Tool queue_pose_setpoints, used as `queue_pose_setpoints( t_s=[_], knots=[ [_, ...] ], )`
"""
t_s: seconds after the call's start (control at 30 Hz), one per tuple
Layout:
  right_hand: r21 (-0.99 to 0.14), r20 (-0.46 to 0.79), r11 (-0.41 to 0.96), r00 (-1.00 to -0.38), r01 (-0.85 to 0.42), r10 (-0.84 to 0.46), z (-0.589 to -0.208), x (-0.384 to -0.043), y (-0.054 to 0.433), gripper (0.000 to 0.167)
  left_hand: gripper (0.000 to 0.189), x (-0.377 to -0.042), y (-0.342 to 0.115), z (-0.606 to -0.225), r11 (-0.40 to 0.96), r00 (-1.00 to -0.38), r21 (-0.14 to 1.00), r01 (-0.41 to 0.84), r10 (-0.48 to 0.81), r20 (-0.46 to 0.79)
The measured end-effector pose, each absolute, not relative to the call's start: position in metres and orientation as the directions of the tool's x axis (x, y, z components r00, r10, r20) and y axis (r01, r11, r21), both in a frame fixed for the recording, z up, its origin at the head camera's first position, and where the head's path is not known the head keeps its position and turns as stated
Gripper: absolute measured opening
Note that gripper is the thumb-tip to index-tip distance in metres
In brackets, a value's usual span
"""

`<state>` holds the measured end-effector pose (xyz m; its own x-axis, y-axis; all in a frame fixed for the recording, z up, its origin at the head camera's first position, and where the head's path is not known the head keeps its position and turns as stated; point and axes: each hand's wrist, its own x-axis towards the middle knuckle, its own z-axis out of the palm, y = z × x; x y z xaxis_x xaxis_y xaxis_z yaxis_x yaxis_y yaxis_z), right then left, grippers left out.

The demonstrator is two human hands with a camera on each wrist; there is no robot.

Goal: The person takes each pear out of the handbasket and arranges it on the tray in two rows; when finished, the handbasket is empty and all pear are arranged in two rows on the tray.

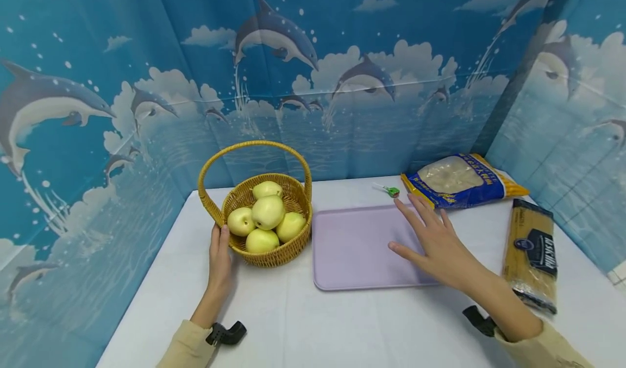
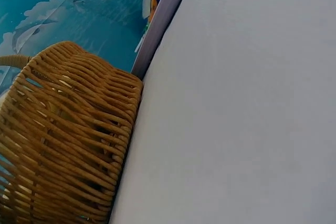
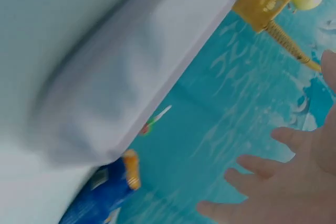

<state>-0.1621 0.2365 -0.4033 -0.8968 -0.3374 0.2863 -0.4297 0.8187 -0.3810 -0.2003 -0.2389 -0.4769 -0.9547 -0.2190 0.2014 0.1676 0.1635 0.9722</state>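
A round wicker basket (image 1: 274, 258) with a tall handle holds several yellow-green apples (image 1: 268, 212). My left hand (image 1: 220, 264) rests against the basket's left side, fingertips right at the rim near the handle's foot. In the left wrist view the basket's woven wall (image 2: 68, 135) shows up close, while the fingers are out of sight. Over the right part of a flat lilac tray (image 1: 362, 248) is my right hand (image 1: 435, 248), fingers spread and nothing in them. The right wrist view shows those spread fingers (image 3: 257, 166) beside the blurred tray (image 3: 142, 72).
Behind the tray lies a small green-wrapped lollipop (image 1: 393, 192) with a white stick. A blue and yellow food bag (image 1: 455, 180) is at the back right. In front of it lies a pack of dry noodles (image 1: 530, 254). Dolphin-print curtains (image 1: 313, 118) border the white table (image 1: 293, 324).
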Motion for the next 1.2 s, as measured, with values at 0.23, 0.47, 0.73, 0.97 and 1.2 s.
queue_pose_setpoints(
  t_s=[0.23,0.47,0.73,0.97,1.2],
  knots=[
    [-0.436,0.243,0.788,-0.900,-0.434,-0.361,-0.382,-0.171,0.190,0.089,0.063,-0.213,-0.230,-0.476,0.110,-0.932,0.976,0.187,-0.295,0.212],
    [-0.555,0.204,0.707,-0.896,-0.438,-0.395,-0.362,-0.179,0.138,0.090,0.061,-0.214,-0.229,-0.476,0.107,-0.936,0.972,0.209,-0.266,0.231],
    [-0.644,0.187,0.621,-0.879,-0.447,-0.438,-0.364,-0.194,0.099,0.088,0.059,-0.215,-0.228,-0.482,0.067,-0.950,0.981,0.183,-0.246,0.194],
    [-0.687,0.196,0.571,-0.871,-0.450,-0.450,-0.366,-0.209,0.068,0.088,0.057,-0.214,-0.231,-0.484,0.101,-0.942,0.978,0.184,-0.266,0.205],
    [-0.731,0.228,0.513,-0.869,-0.451,-0.440,-0.374,-0.214,0.048,0.086,0.056,-0.213,-0.233,-0.484,0.054,-0.941,0.980,0.191,-0.273,0.199]
  ],
)
